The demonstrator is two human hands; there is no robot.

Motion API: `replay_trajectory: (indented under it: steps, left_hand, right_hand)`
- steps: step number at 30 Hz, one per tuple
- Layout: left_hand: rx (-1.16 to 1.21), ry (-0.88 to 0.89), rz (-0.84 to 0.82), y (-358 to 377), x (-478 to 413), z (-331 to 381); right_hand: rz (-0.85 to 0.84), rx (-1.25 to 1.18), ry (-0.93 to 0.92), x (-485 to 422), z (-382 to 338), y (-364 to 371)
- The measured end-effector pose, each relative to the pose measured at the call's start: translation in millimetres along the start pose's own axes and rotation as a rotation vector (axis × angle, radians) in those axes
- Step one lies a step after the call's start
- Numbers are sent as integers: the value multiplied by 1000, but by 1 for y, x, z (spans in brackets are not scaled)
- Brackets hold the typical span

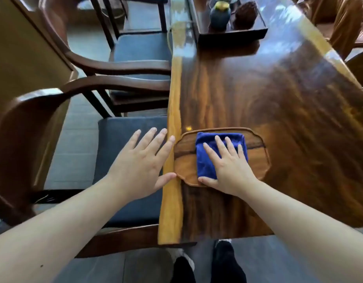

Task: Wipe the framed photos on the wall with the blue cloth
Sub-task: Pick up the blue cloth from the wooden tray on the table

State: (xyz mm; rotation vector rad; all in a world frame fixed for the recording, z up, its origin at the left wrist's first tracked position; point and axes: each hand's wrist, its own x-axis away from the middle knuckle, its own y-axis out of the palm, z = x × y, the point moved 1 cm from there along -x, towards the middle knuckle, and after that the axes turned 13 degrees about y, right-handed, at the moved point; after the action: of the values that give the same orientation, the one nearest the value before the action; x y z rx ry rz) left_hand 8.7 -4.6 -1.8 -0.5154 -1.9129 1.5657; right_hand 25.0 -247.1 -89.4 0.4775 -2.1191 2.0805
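A folded blue cloth lies on a small wooden tray near the front left edge of a glossy wooden table. My right hand rests flat on the cloth, fingers spread, thumb at the cloth's near edge. My left hand hovers open with fingers apart at the table's left edge, over a chair seat, holding nothing. No framed photos or wall are in view.
Wooden armchairs with dark blue cushions stand along the table's left side. A dark tray at the far end carries a bird figurine and a brown ornament. My feet stand on grey floor.
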Motion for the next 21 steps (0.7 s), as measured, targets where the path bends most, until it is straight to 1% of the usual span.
replay_trajectory:
  steps: [1,4,11,16,21]
  left_hand:
    - [1,2,-18,4,0,-1]
    - [-5,24,-22,14,-1,-4]
    - [37,52,-20,29,-6,-2]
    - [52,65,-28,37,-8,-2]
    - [76,44,-36,34,-11,3]
  right_hand:
    - [-33,6,30,-2,-1,3]
    - [-3,42,55,-7,-1,15]
    - [65,59,64,-10,-4,28]
    - [102,21,40,-14,-5,29]
    - [47,26,-11,-15,2,16]
